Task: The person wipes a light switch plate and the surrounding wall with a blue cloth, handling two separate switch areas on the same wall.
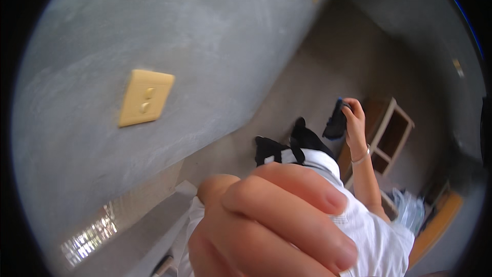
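My left hand (271,225) looms large and close at the bottom, its fingers curled and pressed together. Its palm side is hidden, so whatever the fingers may hold does not show. Farther off to the right, my right hand (355,120) grips a flat black object with blue edges (335,122) between thumb and fingers. The exact kind of this object is too small and blurred to tell. A silver bracelet (362,155) circles the right wrist.
A grey wall (215,36) with a cream switch plate (146,97) rises at the left. A wooden shelf frame (392,128) stands at the right, with clear plastic wrapping (409,208) and an orange-brown wooden edge (438,223) nearer. Bright light patches the lower left.
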Motion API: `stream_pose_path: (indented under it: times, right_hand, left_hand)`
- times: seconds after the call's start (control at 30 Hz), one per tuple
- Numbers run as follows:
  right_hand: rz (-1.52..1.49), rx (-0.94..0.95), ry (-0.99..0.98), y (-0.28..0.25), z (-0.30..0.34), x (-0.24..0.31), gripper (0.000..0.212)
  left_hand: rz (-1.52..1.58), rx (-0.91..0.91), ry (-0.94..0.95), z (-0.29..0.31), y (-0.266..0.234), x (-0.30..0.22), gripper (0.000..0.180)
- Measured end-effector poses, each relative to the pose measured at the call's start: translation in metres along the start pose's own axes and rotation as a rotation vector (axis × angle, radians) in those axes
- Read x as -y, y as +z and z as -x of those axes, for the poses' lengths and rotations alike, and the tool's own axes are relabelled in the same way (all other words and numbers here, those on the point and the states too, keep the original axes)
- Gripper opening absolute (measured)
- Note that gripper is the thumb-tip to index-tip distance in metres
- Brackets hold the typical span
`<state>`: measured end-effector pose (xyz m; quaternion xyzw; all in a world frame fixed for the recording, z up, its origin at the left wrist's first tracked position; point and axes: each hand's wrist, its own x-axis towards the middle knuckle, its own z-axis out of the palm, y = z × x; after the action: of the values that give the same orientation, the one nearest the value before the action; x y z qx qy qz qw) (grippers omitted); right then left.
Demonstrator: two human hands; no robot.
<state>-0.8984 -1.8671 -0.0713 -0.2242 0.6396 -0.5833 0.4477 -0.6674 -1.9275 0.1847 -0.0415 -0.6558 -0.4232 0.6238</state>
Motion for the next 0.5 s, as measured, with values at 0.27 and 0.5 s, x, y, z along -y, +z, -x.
stream_pose_path:
  times: [0.27, 0.5]
  right_hand:
    - [-0.212, 0.353, 0.027, 0.079, -0.002, 0.018, 0.009]
    - [-0.162, 0.843, 0.022, 0.156, -0.083, -0.129, 0.007]
  left_hand:
    - [-0.816, -0.212, -0.018, -0.021, -0.049, -0.075, 0.009]
    - [-1.17, -0.24, 0.145, 0.01, -0.071, -0.096, 0.022]
